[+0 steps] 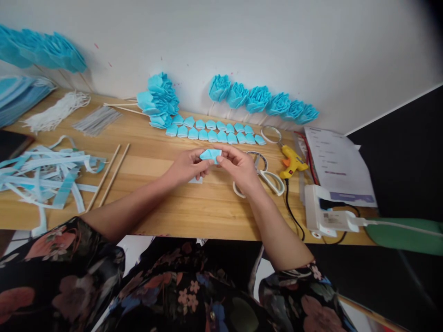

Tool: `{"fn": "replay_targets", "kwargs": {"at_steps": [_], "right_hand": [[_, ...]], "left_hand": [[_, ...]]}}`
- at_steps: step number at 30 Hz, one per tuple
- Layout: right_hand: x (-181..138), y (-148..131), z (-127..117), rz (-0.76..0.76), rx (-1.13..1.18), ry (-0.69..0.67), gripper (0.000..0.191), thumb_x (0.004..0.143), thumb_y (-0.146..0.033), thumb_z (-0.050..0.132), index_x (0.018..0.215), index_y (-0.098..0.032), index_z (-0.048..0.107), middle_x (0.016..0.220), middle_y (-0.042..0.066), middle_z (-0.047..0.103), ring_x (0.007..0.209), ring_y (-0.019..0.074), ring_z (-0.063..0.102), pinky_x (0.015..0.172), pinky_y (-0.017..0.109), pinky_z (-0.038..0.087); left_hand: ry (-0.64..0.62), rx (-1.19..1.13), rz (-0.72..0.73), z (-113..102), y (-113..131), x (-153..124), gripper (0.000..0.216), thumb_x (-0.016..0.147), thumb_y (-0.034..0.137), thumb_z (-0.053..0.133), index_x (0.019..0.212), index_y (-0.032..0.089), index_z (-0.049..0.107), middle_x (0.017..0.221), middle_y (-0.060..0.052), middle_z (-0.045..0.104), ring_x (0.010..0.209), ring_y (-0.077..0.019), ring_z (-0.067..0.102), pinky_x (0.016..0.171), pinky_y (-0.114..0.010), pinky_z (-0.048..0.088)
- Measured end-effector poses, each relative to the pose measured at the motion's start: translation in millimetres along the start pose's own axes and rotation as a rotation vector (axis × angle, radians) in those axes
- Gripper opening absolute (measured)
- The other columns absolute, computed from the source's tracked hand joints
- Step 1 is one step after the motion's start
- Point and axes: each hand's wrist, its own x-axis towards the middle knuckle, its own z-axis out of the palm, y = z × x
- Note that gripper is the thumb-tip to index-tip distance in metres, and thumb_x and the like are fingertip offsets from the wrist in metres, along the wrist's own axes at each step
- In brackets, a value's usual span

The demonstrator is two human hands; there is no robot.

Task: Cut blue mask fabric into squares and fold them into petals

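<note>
My left hand (187,166) and my right hand (238,167) meet over the middle of the wooden table (180,207). Together they pinch a small folded blue piece (210,156), fingertips closed on its two ends. Just behind the hands lie two rows of several folded blue petals (216,130). Beside my right hand rest white-handled scissors (266,175).
A yellow glue gun (292,162) and its black cord lie right of the scissors, then a white power strip (323,216) and papers (337,166). Blue fabric roses (258,99) lean on the wall. Two wooden sticks (109,175), cut blue strips (44,173) and white elastic (57,113) lie left.
</note>
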Motion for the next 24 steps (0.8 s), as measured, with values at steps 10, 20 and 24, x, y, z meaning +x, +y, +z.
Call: {"fn": "replay_targets", "kwargs": {"at_steps": [10, 20, 24], "right_hand": [[-0.9, -2.1, -0.7, 0.004, -0.007, -0.024, 0.032, 0.082, -0.033, 0.067, 0.112, -0.024, 0.073, 0.080, -0.001, 0.058, 0.075, 0.0130, 0.054, 0.075, 0.030, 0.049], [-0.7, 0.0, 0.1, -0.019, -0.057, -0.022, 0.032, 0.081, -0.032, 0.064, 0.111, -0.024, 0.073, 0.074, -0.002, 0.053, 0.070, 0.0126, 0.049, 0.067, 0.029, 0.044], [-0.5, -0.9, 0.7, -0.027, -0.071, -0.050, 0.030, 0.081, -0.030, 0.064, 0.109, -0.024, 0.073, 0.073, -0.003, 0.052, 0.069, 0.0123, 0.049, 0.068, 0.029, 0.045]], "left_hand": [[0.017, 0.042, 0.011, -2.7, -1.4, 1.2, 0.019, 0.081, 0.023, 0.064, 0.066, 0.016, 0.055, 0.053, 0.003, 0.058, 0.042, -0.0058, 0.049, 0.044, -0.017, 0.042], [0.049, 0.027, 0.024, -2.5, 0.7, 0.3, 0.016, 0.082, 0.026, 0.066, 0.072, 0.016, 0.058, 0.056, 0.002, 0.061, 0.045, -0.0066, 0.053, 0.045, -0.017, 0.044], [0.047, 0.014, 0.027, -3.8, -1.8, 1.6, 0.016, 0.081, 0.023, 0.066, 0.071, 0.016, 0.057, 0.056, 0.002, 0.061, 0.044, -0.0062, 0.052, 0.045, -0.017, 0.043]]}}
